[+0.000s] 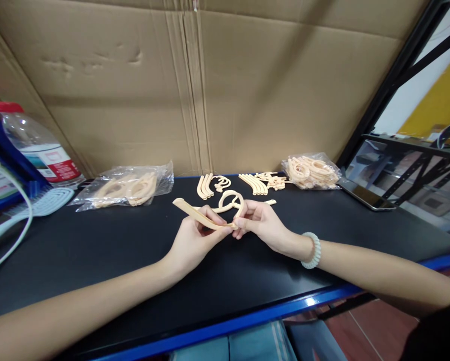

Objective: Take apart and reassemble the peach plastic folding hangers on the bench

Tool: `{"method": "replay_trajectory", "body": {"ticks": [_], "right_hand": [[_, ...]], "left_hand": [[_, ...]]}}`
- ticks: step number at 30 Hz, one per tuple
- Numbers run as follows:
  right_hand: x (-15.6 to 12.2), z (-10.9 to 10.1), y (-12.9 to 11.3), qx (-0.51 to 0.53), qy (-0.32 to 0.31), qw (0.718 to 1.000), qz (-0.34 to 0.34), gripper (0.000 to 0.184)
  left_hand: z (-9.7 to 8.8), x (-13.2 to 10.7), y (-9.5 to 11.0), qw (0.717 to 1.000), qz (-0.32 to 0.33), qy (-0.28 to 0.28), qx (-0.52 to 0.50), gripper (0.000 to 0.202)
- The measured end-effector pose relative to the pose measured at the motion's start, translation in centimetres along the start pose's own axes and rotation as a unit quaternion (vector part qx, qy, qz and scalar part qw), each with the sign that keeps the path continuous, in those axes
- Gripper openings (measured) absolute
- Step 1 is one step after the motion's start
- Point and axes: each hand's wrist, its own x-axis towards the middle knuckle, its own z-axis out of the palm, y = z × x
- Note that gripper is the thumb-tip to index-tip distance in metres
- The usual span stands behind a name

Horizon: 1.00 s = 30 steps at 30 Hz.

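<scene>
My left hand [195, 235] is closed on a long, slightly curved beige plastic strip [195, 213] that runs up and to the left from my fingers. My right hand [260, 223] pinches a beige plastic ring piece [230, 198] with a loop on top. The two pieces meet between my fingertips, just above the black table [116, 250]. A white bead bracelet [312, 250] sits on my right wrist.
Loose beige curved strips [206, 185] and hook pieces [264, 183] lie behind my hands. Clear bags of the same parts rest at back left [125, 188] and back right [311, 172]. A water bottle [37, 145], a blue bin, a tablet [364, 195] and a cardboard wall border the table.
</scene>
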Motion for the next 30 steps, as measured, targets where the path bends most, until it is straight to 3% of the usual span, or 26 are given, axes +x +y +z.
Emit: {"method": "replay_trajectory", "body": {"ticks": [6, 11, 14, 18, 20, 22, 25, 27, 30], "right_hand": [[0.3, 0.2, -0.2, -0.02, 0.012, 1.0, -0.009, 0.033], [0.4, 0.0, 0.1, -0.024, -0.003, 0.999, 0.025, 0.031], [0.5, -0.2, -0.1, -0.033, 0.005, 0.999, 0.031, 0.031], [1.5, -2.1, -0.8, -0.117, 0.039, 0.992, -0.012, 0.026], [2.5, -4.1, -1.2, -0.258, 0.051, 0.961, -0.088, 0.019], [3.6, -6.4, -1.5, -0.425, 0.054, 0.888, -0.167, 0.009], [5.1, -9.7, -1.2, -0.58, 0.005, 0.785, -0.217, 0.015], [5.7, -11.1, -0.7, -0.613, -0.032, 0.759, -0.216, 0.017], [6.2, -11.8, 0.1, -0.611, -0.049, 0.762, -0.209, 0.015]], "left_hand": [[0.2, 0.1, -0.1, 0.997, -0.051, 0.017, -0.055, 0.029], [0.0, 0.4, -0.2, 0.992, -0.085, -0.011, -0.098, 0.041], [-0.1, 0.5, -0.3, 0.992, -0.086, -0.021, -0.086, 0.039], [-0.1, 0.5, -0.2, 0.99, -0.095, -0.013, -0.107, 0.036], [0.0, 0.5, -0.1, 0.989, -0.098, -0.004, -0.109, 0.036], [0.0, 0.5, -0.1, 0.989, -0.101, -0.002, -0.112, 0.036], [0.1, 0.5, 0.1, 0.986, -0.114, -0.012, -0.124, 0.035], [0.1, 0.5, 0.1, 0.984, -0.123, -0.02, -0.128, 0.034], [0.0, 0.5, 0.1, 0.983, -0.126, -0.022, -0.131, 0.032]]}}
